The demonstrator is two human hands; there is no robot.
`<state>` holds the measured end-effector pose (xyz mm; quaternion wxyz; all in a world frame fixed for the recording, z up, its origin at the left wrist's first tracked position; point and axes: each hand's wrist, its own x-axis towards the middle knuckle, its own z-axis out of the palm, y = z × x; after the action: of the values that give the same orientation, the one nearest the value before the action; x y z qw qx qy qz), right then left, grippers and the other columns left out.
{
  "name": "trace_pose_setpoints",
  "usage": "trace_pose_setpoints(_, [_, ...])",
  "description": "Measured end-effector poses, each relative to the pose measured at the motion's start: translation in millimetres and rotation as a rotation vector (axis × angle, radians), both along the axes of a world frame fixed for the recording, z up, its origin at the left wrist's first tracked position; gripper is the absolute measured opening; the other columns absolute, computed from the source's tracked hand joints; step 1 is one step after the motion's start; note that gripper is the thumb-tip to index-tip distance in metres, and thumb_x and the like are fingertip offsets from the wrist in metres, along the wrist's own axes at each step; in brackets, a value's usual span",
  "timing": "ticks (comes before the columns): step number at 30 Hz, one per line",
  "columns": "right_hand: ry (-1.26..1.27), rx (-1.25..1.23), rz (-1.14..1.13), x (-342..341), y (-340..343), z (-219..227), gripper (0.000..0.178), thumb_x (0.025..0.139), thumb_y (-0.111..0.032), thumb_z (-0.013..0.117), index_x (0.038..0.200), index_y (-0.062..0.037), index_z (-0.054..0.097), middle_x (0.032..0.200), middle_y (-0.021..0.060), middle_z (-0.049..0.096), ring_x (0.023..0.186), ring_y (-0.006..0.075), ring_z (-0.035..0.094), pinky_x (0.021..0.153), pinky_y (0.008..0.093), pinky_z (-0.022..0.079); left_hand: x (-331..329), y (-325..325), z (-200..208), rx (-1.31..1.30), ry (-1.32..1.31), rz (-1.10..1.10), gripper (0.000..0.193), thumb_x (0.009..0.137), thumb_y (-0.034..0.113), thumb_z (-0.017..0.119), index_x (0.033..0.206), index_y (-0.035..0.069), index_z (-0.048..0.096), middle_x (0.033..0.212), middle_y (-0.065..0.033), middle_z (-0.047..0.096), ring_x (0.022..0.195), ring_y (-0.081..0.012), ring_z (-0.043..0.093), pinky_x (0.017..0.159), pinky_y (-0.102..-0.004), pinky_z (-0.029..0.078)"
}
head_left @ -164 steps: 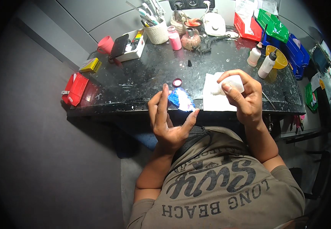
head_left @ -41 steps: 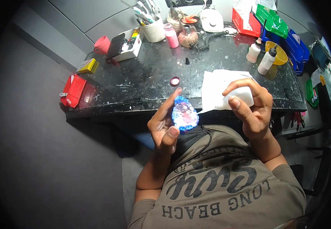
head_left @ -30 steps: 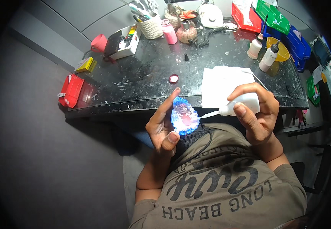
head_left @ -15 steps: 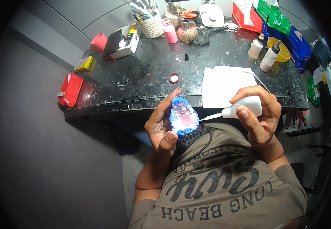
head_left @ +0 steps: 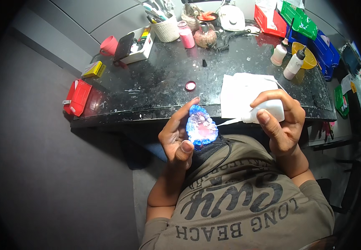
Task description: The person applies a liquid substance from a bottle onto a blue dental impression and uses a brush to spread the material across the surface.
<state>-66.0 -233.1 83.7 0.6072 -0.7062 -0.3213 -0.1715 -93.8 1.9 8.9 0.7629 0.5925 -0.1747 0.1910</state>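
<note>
A dental model with a blue rim and a pink and whitish middle stands tilted between the thumb and fingers of my left hand. My right hand grips a white squeeze bottle on its side, thumb below and index finger over the top. Its thin nozzle points left, and the tip is at the model's right edge; whether it touches cannot be made out. Both hands are held in front of the bench's near edge, above my lap.
On the dark bench lie a white cloth or paper and a small round lid. Two dropper bottles stand right, beside a yellow bowl. A pink jar, tool cup and white tray stand behind.
The nozzle tip has risen slightly along the model's right edge as my right hand shifted a little upward. My left hand still holds the model, moved only slightly.
</note>
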Motion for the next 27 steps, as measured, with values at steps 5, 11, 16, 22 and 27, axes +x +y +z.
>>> trace_pose_setpoints(5, [0.033, 0.0, -0.006, -1.5, -0.3, 0.6, 0.015, 0.091, -0.009, 0.069, 0.098, 0.0038, 0.068, 0.076, 0.0059, 0.066, 0.061, 0.0078, 0.057, 0.059, 0.0216, 0.042, 0.6, 0.4, -1.5, -0.005, 0.004, -0.001, 0.109, 0.084, 0.069, 0.069, 0.138, -0.022, 0.042, 0.138, -0.0329, 0.051, 0.096, -0.0273, 0.071, 0.068, -0.0431, 0.068])
trace_pose_setpoints(11, [0.015, 0.002, 0.003, -1.9, 0.1, 1.7, 0.015, 0.091, -0.009, 0.069, 0.098, 0.0036, 0.068, 0.076, 0.0056, 0.066, 0.062, 0.0076, 0.058, 0.059, 0.0216, 0.042, 1.0, -0.2, -2.0, -0.002, 0.0, 0.011, 0.109, 0.084, 0.07, 0.068, 0.138, -0.022, 0.043, 0.138, -0.0332, 0.052, 0.096, -0.0278, 0.071, 0.067, -0.0428, 0.068])
trace_pose_setpoints(16, [0.025, -0.011, -0.002, -2.2, -0.9, 1.2, 0.015, 0.091, -0.009, 0.069, 0.098, 0.0035, 0.068, 0.077, 0.0051, 0.066, 0.062, 0.0073, 0.058, 0.059, 0.0214, 0.042, -0.1, 0.6, -1.7, -0.002, 0.003, 0.007, 0.11, 0.084, 0.07, 0.068, 0.138, -0.022, 0.042, 0.137, -0.0332, 0.052, 0.096, -0.0282, 0.071, 0.067, -0.0431, 0.068])
trace_pose_setpoints(22, [0.01, -0.007, 0.011, -2.3, -0.2, 0.5, 0.014, 0.091, -0.009, 0.07, 0.098, 0.0033, 0.068, 0.075, 0.0044, 0.065, 0.06, 0.0071, 0.057, 0.058, 0.0213, 0.041, 0.0, 1.2, -3.2, -0.001, -0.005, -0.002, 0.11, 0.084, 0.07, 0.068, 0.138, -0.022, 0.042, 0.136, -0.0329, 0.052, 0.094, -0.0277, 0.071, 0.067, -0.043, 0.068])
trace_pose_setpoints(27, [0.018, -0.018, 0.029, -2.9, -0.6, 0.2, 0.015, 0.092, -0.009, 0.069, 0.099, 0.0034, 0.068, 0.076, 0.0043, 0.065, 0.06, 0.0064, 0.057, 0.058, 0.0207, 0.041, -0.8, 1.5, -2.1, 0.005, 0.016, -0.012, 0.112, 0.083, 0.073, 0.068, 0.137, -0.022, 0.042, 0.135, -0.0325, 0.053, 0.094, -0.0269, 0.071, 0.067, -0.0427, 0.067])
